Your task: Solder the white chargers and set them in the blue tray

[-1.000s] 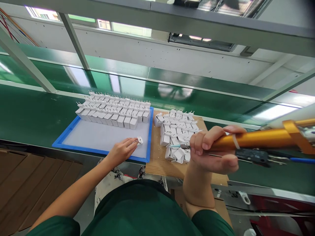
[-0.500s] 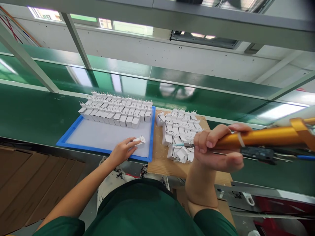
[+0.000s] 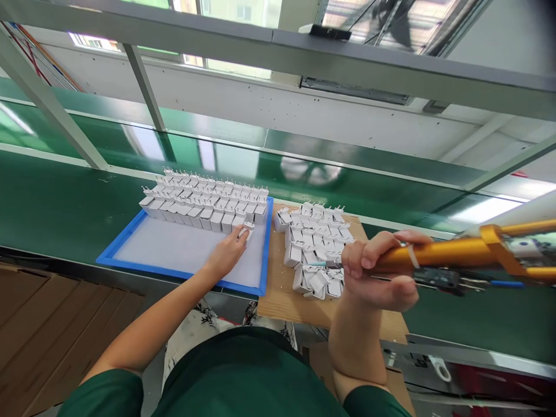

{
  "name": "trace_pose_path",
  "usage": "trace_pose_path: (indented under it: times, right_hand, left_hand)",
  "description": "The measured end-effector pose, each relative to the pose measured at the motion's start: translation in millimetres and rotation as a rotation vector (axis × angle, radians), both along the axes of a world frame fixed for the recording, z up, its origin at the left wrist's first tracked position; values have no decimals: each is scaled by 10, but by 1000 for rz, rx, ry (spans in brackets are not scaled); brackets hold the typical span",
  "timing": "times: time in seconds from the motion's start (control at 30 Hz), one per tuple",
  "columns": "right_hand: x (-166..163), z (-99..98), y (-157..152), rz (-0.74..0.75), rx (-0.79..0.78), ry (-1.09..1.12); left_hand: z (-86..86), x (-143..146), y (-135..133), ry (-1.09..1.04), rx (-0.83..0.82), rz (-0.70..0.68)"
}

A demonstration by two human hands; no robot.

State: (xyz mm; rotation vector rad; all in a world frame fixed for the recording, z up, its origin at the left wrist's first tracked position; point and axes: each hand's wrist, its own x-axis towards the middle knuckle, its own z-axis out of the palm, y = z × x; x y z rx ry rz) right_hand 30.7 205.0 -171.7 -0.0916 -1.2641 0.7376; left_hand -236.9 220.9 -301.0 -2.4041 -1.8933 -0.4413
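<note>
My left hand [image 3: 228, 253] is closed on a white plug charger [image 3: 246, 231], at the near right end of the rows of chargers [image 3: 195, 202] standing on the tray. Those chargers have their pins pointing up. In my right hand [image 3: 376, 269] is a gold-bodied power screwdriver [image 3: 452, 253], held nearly level with its thin tip [image 3: 316, 263] pointing left. A small black switch is strapped under its body. The tip is in front of a second group of white chargers [image 3: 315, 237]; I cannot tell whether it touches one.
The blue-rimmed tray [image 3: 267, 249] lies on the green bench, left of a brown cardboard sheet [image 3: 278, 295] under the second group. A grey frame bar [image 3: 269, 37] crosses above. Cardboard [image 3: 65, 336] is at lower left. Behind the bench runs a green surface [image 3: 243, 139].
My left hand has moved the charger up and away from me, toward the end of the front row. The screwdriver in my right hand has shifted slightly left in view. The view has tilted up.
</note>
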Motion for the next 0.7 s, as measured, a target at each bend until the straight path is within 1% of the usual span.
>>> trace_pose_path:
  times: [0.1, 0.2, 0.33, 0.43, 0.5, 0.57, 0.63, 0.7]
  right_hand:
    - [5, -7, 8, -5, -4, 5]
    - [0, -3, 13, -9, -18, 9]
    - [-2, 6, 7, -9, -8, 10]
    - [4, 6, -7, -10, -3, -2]
    - [9, 2, -17, -8, -6, -10]
    - [14, -2, -26, -8, -6, -16]
    - [20, -5, -32, -12, -2, -22]
    - [27, -9, -39, -17, -1, -26]
  left_hand:
    - [-41, -48, 21, 66, 24, -55]
    - [-40, -27, 155, 129, 24, -51]
    - [53, 45, 318, 171, 2, 5]
    - [142, 122, 299, 166, 10, 16]
    - [180, 234, 221, 123, 44, 18]
    - [182, 412, 128, 15, 55, -44]
    - [142, 631, 63, -124, -10, -146]
    - [76, 845, 56, -215, -133, -194]
